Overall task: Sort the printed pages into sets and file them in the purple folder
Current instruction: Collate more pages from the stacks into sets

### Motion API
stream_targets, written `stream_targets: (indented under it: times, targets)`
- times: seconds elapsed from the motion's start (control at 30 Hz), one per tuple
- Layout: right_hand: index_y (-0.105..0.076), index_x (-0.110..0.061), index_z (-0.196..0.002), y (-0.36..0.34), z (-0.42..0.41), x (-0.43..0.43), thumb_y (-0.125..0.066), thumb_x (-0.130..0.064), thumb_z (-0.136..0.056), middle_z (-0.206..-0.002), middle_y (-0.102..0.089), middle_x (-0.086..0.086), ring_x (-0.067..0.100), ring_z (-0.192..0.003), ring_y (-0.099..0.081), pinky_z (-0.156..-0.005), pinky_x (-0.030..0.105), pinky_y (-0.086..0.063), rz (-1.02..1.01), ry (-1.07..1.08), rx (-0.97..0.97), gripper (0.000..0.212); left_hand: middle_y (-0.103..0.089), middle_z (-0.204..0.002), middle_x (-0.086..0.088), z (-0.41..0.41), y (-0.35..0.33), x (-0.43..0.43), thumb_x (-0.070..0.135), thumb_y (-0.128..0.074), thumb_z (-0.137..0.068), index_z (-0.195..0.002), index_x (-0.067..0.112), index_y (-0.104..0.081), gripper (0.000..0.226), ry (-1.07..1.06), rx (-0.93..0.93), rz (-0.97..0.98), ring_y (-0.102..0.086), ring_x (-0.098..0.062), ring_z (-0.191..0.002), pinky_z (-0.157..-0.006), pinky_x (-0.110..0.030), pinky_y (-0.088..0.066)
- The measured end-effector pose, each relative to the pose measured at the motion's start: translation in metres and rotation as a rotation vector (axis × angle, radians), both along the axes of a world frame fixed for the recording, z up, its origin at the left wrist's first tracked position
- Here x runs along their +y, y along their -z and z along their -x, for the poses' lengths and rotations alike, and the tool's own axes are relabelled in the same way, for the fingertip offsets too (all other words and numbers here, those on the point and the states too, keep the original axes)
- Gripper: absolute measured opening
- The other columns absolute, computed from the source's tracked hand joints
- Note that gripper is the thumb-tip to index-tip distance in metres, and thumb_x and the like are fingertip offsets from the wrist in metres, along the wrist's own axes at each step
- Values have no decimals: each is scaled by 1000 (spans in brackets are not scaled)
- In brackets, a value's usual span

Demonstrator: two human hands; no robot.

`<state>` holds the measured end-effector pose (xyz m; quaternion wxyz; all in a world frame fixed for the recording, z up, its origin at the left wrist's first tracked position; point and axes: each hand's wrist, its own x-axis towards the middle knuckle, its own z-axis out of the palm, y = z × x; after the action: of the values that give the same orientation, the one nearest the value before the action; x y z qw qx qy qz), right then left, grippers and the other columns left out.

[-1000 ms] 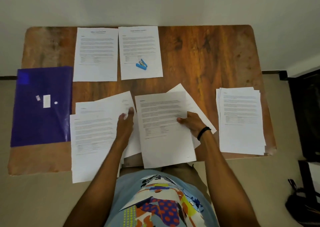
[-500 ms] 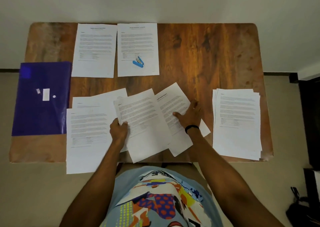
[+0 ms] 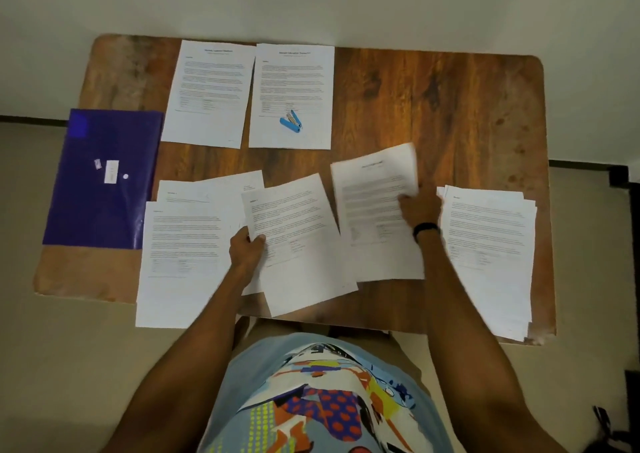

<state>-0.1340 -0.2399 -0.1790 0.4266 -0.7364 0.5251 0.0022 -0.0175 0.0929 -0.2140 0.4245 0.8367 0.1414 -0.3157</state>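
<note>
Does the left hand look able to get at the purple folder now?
Likely not yet: the left hand pinches a page, though nothing stands between it and the purple folder except flat sheets.

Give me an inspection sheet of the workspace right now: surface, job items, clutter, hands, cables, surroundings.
Surface: wooden table, rounded corners, worn patches at its left end.
Job's things: purple folder flat at the left end; left title page and right title page side by side at the far edge; loose pages front left, overhanging the near edge; stack at the right end.
Clutter: blue stapler lies on the right title page.
Hands: left hand pinches a text page by its left edge; right hand on a titled page, grip blurred.
Cables: nothing seen.
Surroundings: pale wall, beige floor, dark object lower right.
</note>
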Motion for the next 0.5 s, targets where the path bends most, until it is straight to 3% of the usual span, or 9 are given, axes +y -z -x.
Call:
stream_targets:
  times: [0.1,0.2,0.27,0.33,0.37,0.43,0.5]
  targets:
    - [-64,-11,-124,-47,24,-34,-76,-29,-87,-119,-71,9,29,-106,-68,-97,50,-54,-297,-26,-231,43,-62,-132,-3,2,1,-6,24,-59,-100,-132,15,-57,34,45,22,50,-60,-25,-116,-102,-42,-48]
    - [-60,-6,-129,-86,43,-57,-61,-14,-95,-126,-66,19,36,-106,-68,-89,52,-58,-789,-42,-440,34,-60,-130,1,5,-3,-18,27,-54,-102,-135,14,-56,35,66,34,85,-57,-18,-112,-99,-35,-45]
    - [-55,-2,-135,-92,47,-62,-54,-12,-99,-131,-62,22,39,-110,-65,-91,53,-56,-884,-109,-425,37,-61,-126,2,5,-4,-26,31,-53,-102,-133,15,-58,34,61,67,101,-58,-18,-109,-96,-35,-47]
    - [-55,0,-135,-86,41,-51,-58,-13,-97,-129,-64,21,40,-112,-64,-94,55,-54,-848,-155,-366,40,-64,-124,2,6,-5,-34,34,-54,-102,-130,16,-60,34,66,96,121,-62,-19,-107,-92,-35,-50]
    - [-57,-1,-134,-72,35,-43,-64,-16,-94,-127,-66,18,39,-114,-64,-95,53,-54,-733,-175,-332,43,-66,-124,1,6,-4,-38,35,-53,-102,-129,17,-61,34,67,110,132,-64,-20,-107,-91,-34,-51]
    - [-55,-12,-138,-16,25,-30,-76,-40,-86,-130,-66,5,31,-121,-62,-99,47,-54,-434,-268,-247,63,-68,-120,1,7,-4,-45,39,-51,-102,-125,18,-63,33,47,141,146,-66,-23,-108,-90,-34,-53]
    - [-48,-20,-143,26,17,-10,-66,-70,-81,-139,-58,0,26,-126,-56,-110,47,-43,-215,-328,-104,82,-69,-109,5,10,-14,-51,50,-45,-102,-113,27,-63,31,14,183,169,-68,-18,-98,-78,-28,-54]
